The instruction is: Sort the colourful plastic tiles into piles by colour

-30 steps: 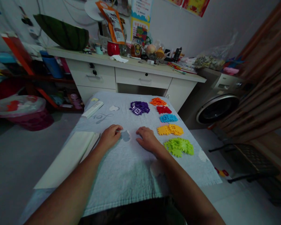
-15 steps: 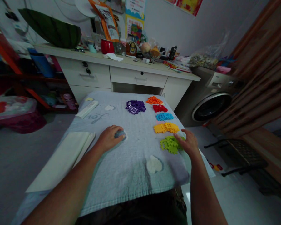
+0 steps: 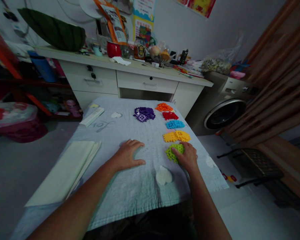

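Note:
My left hand [image 3: 130, 156] rests on the cloth left of centre, thumb and fingers spread, with nothing in it. My right hand [image 3: 189, 154] curls around the right side of a pile of lime-green toothed plastic pieces [image 3: 170, 152]; its thumb lies over them and its fingers hide part of the pile. Just beyond it lie yellow pieces [image 3: 170, 136], then blue pieces [image 3: 175, 124], red pieces [image 3: 170, 115] and orange pieces [image 3: 164, 107], in a row along the right side. A purple pile [image 3: 148, 113] sits apart, nearer the far middle.
A pale cloth with heart shapes [image 3: 140, 190] covers the table. Folded white material [image 3: 62, 173] lies at the left, a long white box [image 3: 92, 116] farther back. Behind stands a cluttered white desk [image 3: 92, 77]; a washing machine [image 3: 222, 100] and a black-framed stool [image 3: 260, 163] are right.
My right hand has moved left onto the green pieces, and their pile now sits farther left and more bunched. My left hand has shifted right and its fingers have spread.

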Demonstrator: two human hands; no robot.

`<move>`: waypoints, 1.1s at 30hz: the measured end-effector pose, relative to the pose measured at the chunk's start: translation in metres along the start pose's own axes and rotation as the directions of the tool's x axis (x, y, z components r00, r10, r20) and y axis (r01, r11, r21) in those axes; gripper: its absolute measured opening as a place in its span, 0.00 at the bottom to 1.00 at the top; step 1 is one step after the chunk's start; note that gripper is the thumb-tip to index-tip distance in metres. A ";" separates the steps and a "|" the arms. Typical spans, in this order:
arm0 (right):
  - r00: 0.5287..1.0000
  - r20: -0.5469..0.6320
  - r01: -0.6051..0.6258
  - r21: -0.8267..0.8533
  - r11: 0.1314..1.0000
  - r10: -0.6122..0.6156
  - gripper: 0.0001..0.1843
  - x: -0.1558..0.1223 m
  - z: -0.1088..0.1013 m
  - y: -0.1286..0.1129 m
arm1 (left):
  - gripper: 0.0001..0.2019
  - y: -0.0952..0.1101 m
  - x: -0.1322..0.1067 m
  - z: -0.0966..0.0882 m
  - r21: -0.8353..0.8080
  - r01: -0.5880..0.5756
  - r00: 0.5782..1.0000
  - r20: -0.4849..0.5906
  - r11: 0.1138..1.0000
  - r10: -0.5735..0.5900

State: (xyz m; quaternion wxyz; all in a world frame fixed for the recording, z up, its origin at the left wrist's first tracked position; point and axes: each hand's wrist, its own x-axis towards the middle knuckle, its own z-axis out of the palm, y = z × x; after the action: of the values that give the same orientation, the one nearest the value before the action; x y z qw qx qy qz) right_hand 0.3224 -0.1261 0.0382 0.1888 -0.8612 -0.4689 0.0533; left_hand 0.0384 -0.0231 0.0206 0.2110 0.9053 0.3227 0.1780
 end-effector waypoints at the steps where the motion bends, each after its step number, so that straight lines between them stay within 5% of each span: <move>1: 1.000 -0.001 0.003 0.009 1.000 -0.003 0.33 -0.002 0.001 -0.004 | 0.35 0.003 0.000 0.002 0.008 -0.007 1.000 0.016 1.000 0.007; 8: 0.985 -0.078 0.165 0.197 0.966 -0.152 0.28 -0.009 0.016 -0.034 | 0.40 0.018 0.000 0.010 -0.020 -0.033 0.999 0.017 0.999 0.034; 15: 0.930 -0.070 0.363 0.338 0.868 -0.362 0.24 -0.015 0.040 -0.100 | 0.57 0.017 0.002 0.024 -0.144 0.003 0.994 -0.110 0.990 -0.019; 23: 0.857 -0.111 0.461 0.605 0.650 -0.504 0.23 -0.001 0.059 -0.158 | 0.46 0.000 0.010 0.021 -0.293 0.119 0.918 -0.332 0.949 -0.218; 27: 0.872 -0.135 0.454 0.580 0.676 -0.470 0.21 0.016 0.040 -0.138 | 0.41 -0.009 0.011 0.012 -0.283 0.242 0.861 -0.378 0.928 -0.340; 31: 0.916 -0.109 0.400 0.339 0.852 -0.386 0.18 0.031 0.010 -0.081 | 0.33 -0.016 0.010 0.005 -0.302 0.321 0.822 -0.382 0.898 -0.422; 33: 0.961 -0.050 0.278 0.170 0.945 -0.273 0.15 0.031 0.000 -0.051 | 0.29 -0.018 0.010 0.004 -0.292 0.338 0.810 -0.394 0.895 -0.435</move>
State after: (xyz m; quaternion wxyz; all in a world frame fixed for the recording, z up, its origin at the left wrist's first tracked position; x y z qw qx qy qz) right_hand 0.2998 -0.0757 0.0601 0.2755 -0.7678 -0.5757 0.0566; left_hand 0.0380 -0.0046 0.0105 0.2559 0.7268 0.5205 0.3680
